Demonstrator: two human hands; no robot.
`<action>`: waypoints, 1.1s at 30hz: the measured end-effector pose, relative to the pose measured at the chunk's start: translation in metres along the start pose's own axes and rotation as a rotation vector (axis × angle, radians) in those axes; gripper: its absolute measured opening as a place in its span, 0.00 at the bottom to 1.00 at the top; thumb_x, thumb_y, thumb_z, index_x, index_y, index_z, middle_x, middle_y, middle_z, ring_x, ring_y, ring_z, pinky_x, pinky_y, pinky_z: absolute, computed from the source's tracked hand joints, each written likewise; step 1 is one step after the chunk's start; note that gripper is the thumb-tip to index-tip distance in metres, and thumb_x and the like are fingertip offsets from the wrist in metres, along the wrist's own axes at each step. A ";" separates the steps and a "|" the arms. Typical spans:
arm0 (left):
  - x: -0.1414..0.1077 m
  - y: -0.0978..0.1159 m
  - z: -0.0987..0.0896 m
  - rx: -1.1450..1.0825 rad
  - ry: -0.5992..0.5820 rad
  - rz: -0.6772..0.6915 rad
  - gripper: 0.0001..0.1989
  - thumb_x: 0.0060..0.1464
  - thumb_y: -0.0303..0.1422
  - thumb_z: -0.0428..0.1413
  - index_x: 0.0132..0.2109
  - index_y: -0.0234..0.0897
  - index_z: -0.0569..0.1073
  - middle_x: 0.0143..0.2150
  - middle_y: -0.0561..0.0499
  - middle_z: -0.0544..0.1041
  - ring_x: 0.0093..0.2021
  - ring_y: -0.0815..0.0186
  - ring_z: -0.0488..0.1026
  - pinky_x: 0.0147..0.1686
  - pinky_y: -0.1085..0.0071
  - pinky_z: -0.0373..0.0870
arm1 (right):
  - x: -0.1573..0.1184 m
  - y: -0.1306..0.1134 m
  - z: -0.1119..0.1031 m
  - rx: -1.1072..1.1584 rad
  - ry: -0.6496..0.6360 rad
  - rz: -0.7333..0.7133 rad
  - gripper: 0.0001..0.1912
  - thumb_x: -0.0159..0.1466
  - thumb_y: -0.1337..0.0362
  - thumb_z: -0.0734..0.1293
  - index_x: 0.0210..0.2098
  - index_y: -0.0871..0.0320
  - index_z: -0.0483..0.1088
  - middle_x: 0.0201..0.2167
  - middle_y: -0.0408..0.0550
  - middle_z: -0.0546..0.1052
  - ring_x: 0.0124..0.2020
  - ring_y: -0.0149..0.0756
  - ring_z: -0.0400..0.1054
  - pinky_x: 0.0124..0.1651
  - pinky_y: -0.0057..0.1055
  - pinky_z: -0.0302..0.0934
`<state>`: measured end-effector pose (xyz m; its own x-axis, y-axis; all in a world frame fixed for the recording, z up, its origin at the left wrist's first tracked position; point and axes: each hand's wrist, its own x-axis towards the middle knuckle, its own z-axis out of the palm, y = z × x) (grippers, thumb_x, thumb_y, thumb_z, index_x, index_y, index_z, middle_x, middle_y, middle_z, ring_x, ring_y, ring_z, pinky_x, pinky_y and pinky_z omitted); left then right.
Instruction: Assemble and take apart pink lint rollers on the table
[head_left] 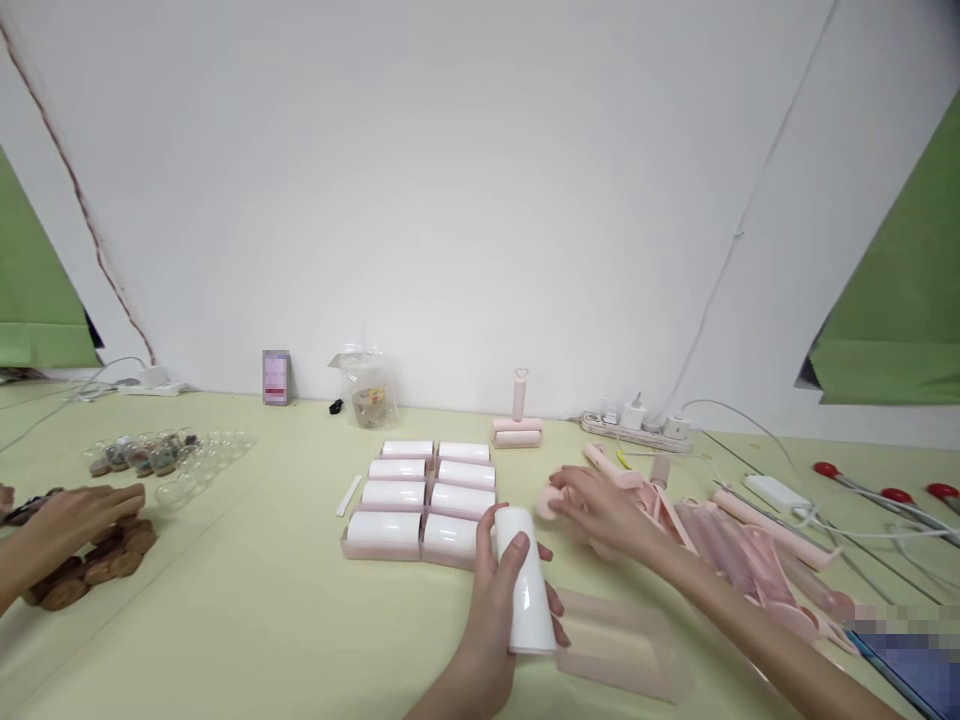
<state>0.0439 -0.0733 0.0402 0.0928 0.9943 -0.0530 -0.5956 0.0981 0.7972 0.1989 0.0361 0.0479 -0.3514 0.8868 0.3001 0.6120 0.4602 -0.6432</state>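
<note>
My left hand [495,600] is wrapped around a white lint roller refill [531,590], tilted a little, with the thumb along its upper side. At the edge of the pink parts, my right hand [596,508] has its fingertips closed on a small round pink cap [550,503]; part of the grip is hidden. Below it lies a see-through pinkish tray [622,685]. Two columns of white rolls in pinkish trays [385,535] stand left of my hands.
A pile of pink plastic parts [757,560] spreads to the right. An assembled pink lint roller [517,432], a bagged tape roll [369,400] and a power strip [637,435] stand by the wall. Another person's hand [82,515] is over brown pieces [105,570] at left.
</note>
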 end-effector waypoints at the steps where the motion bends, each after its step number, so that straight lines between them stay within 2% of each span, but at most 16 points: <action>1: 0.001 0.000 -0.001 0.004 0.003 0.006 0.23 0.51 0.43 0.50 0.51 0.50 0.50 0.32 0.54 0.67 0.18 0.73 0.66 0.12 0.76 0.65 | 0.001 -0.001 -0.005 0.065 0.041 0.026 0.13 0.55 0.53 0.61 0.33 0.54 0.66 0.38 0.51 0.71 0.46 0.47 0.62 0.48 0.49 0.54; 3: 0.003 0.002 -0.002 0.019 0.033 0.030 0.25 0.49 0.44 0.51 0.52 0.51 0.49 0.32 0.54 0.67 0.18 0.72 0.66 0.13 0.75 0.66 | 0.004 -0.006 -0.020 0.205 0.138 0.068 0.17 0.58 0.51 0.55 0.41 0.53 0.61 0.40 0.50 0.69 0.44 0.43 0.64 0.44 0.43 0.60; 6: 0.014 0.008 -0.002 0.046 0.156 0.104 0.29 0.47 0.44 0.54 0.53 0.49 0.49 0.31 0.55 0.67 0.19 0.72 0.67 0.17 0.74 0.67 | 0.003 -0.017 -0.043 0.434 0.252 0.115 0.19 0.61 0.49 0.49 0.44 0.52 0.56 0.41 0.48 0.66 0.43 0.38 0.65 0.39 0.35 0.64; 8: 0.025 0.013 -0.001 0.058 0.242 0.151 0.28 0.47 0.44 0.53 0.53 0.49 0.49 0.32 0.56 0.67 0.21 0.72 0.68 0.21 0.74 0.68 | -0.003 -0.024 -0.053 0.550 0.251 0.162 0.19 0.59 0.48 0.53 0.44 0.52 0.57 0.35 0.46 0.66 0.37 0.37 0.66 0.34 0.34 0.65; 11: 0.042 0.016 0.005 0.059 0.291 0.193 0.26 0.49 0.43 0.52 0.52 0.50 0.49 0.33 0.55 0.67 0.23 0.71 0.70 0.25 0.73 0.69 | -0.014 -0.031 -0.058 0.626 0.133 0.211 0.17 0.57 0.50 0.59 0.41 0.53 0.59 0.26 0.42 0.66 0.25 0.33 0.64 0.26 0.30 0.62; 14: 0.052 0.015 0.015 0.034 0.213 0.124 0.24 0.50 0.41 0.52 0.51 0.47 0.52 0.31 0.55 0.67 0.27 0.68 0.72 0.29 0.70 0.70 | -0.022 -0.036 -0.055 0.612 -0.024 0.149 0.13 0.59 0.53 0.58 0.36 0.55 0.61 0.29 0.43 0.69 0.25 0.30 0.61 0.26 0.28 0.59; 17: 0.050 0.011 0.025 0.010 0.065 -0.052 0.22 0.50 0.40 0.52 0.50 0.45 0.53 0.28 0.55 0.67 0.30 0.64 0.74 0.30 0.68 0.70 | -0.023 -0.040 -0.046 0.496 -0.099 0.053 0.11 0.61 0.55 0.57 0.35 0.56 0.62 0.36 0.45 0.71 0.29 0.30 0.61 0.30 0.28 0.58; 19: 0.045 0.007 0.028 0.009 0.000 -0.121 0.22 0.50 0.41 0.52 0.49 0.44 0.54 0.28 0.55 0.68 0.30 0.64 0.74 0.31 0.68 0.70 | -0.023 -0.041 -0.038 0.418 -0.105 0.025 0.11 0.61 0.55 0.56 0.36 0.55 0.62 0.36 0.45 0.71 0.31 0.31 0.62 0.31 0.29 0.58; 23: 0.035 0.002 0.023 0.042 -0.042 -0.141 0.22 0.50 0.42 0.52 0.50 0.44 0.54 0.29 0.54 0.69 0.30 0.64 0.73 0.31 0.68 0.70 | -0.022 -0.039 -0.026 0.256 -0.102 -0.004 0.11 0.62 0.55 0.54 0.37 0.54 0.62 0.33 0.43 0.69 0.32 0.32 0.63 0.35 0.31 0.58; 29: 0.030 -0.003 0.018 0.010 -0.197 -0.227 0.23 0.49 0.44 0.52 0.50 0.47 0.54 0.35 0.52 0.69 0.26 0.65 0.73 0.28 0.66 0.70 | -0.026 -0.041 -0.027 0.070 -0.132 -0.038 0.11 0.62 0.56 0.53 0.36 0.53 0.62 0.36 0.44 0.69 0.33 0.34 0.63 0.33 0.31 0.58; 31: 0.029 -0.003 0.016 0.033 -0.246 -0.233 0.26 0.47 0.42 0.55 0.51 0.47 0.53 0.37 0.51 0.69 0.26 0.65 0.73 0.28 0.66 0.69 | -0.027 -0.043 -0.030 0.013 -0.126 -0.042 0.12 0.62 0.55 0.53 0.38 0.52 0.62 0.38 0.44 0.69 0.34 0.35 0.63 0.33 0.32 0.58; 33: 0.026 -0.001 0.013 0.085 -0.278 -0.262 0.34 0.42 0.39 0.59 0.53 0.48 0.50 0.39 0.51 0.68 0.26 0.65 0.73 0.29 0.65 0.69 | -0.028 -0.045 -0.035 -0.051 -0.127 -0.043 0.12 0.61 0.55 0.54 0.40 0.51 0.61 0.40 0.44 0.70 0.34 0.35 0.64 0.33 0.32 0.58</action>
<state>0.0570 -0.0477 0.0454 0.4531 0.8852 -0.1056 -0.4561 0.3319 0.8257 0.2056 -0.0079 0.0932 -0.4628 0.8553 0.2328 0.6285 0.5018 -0.5943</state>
